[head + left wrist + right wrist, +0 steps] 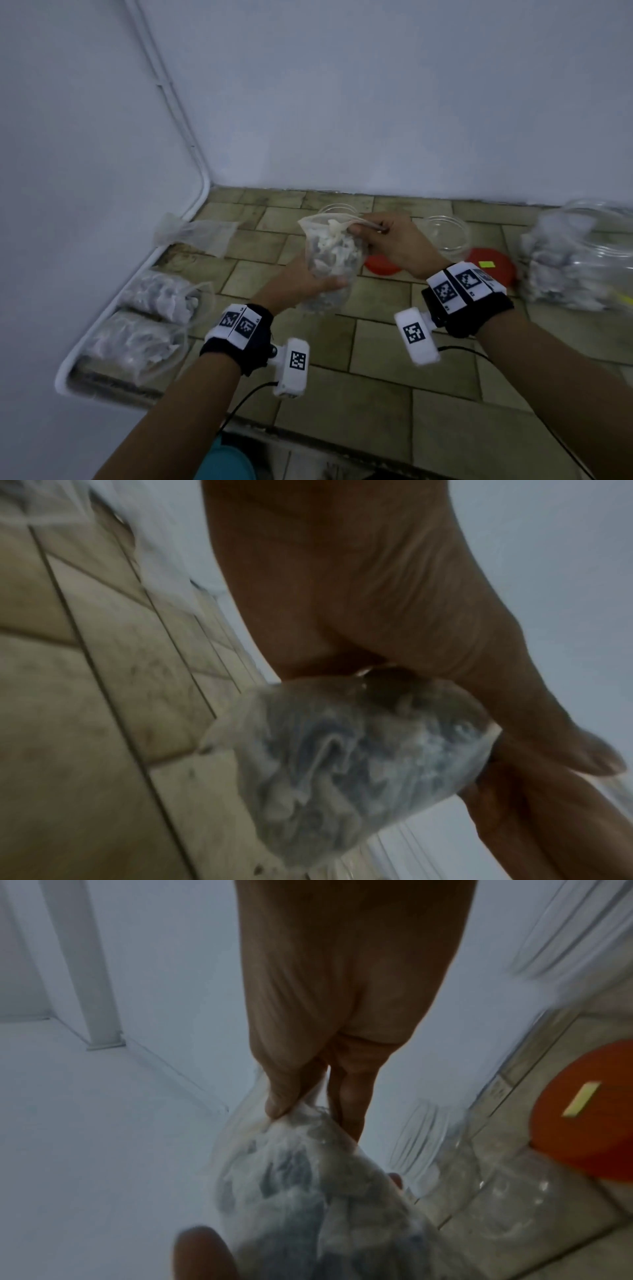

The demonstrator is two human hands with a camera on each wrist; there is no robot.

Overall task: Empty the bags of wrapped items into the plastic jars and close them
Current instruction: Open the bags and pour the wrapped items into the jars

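Both hands hold one clear bag of wrapped items (330, 260) up above the tiled worktop (376, 359), near its middle. The left hand (301, 281) cups the bag's lower half from the 8 o'clock side, fingers curled round it and thumb across the front; in the left wrist view the bag (346, 761) bulges out below the left hand (359, 593). The right hand (394, 243) pinches the bag's open top edge at 2 o'clock, pulling the mouth wide; the right wrist view shows the right hand (342, 993) with thumb and forefinger closed on the plastic of the bag (308, 1191).

Just behind the bag, at 12 o'clock, stands an open clear jar (337, 207). A second open jar (445, 233) stands at 2 o'clock, beside the right hand. Two red lids lie flat on the worktop: the nearer lid (380, 265) partly hidden under the right hand, the yellow-tagged lid (493, 263) further toward 3 o'clock. A filled jar (575, 253) sits at the far 3 o'clock edge, blurred. Along the wall at 9 o'clock lie two full bags (154, 318) and, further back at 10 o'clock, a flattened bag (198, 233)
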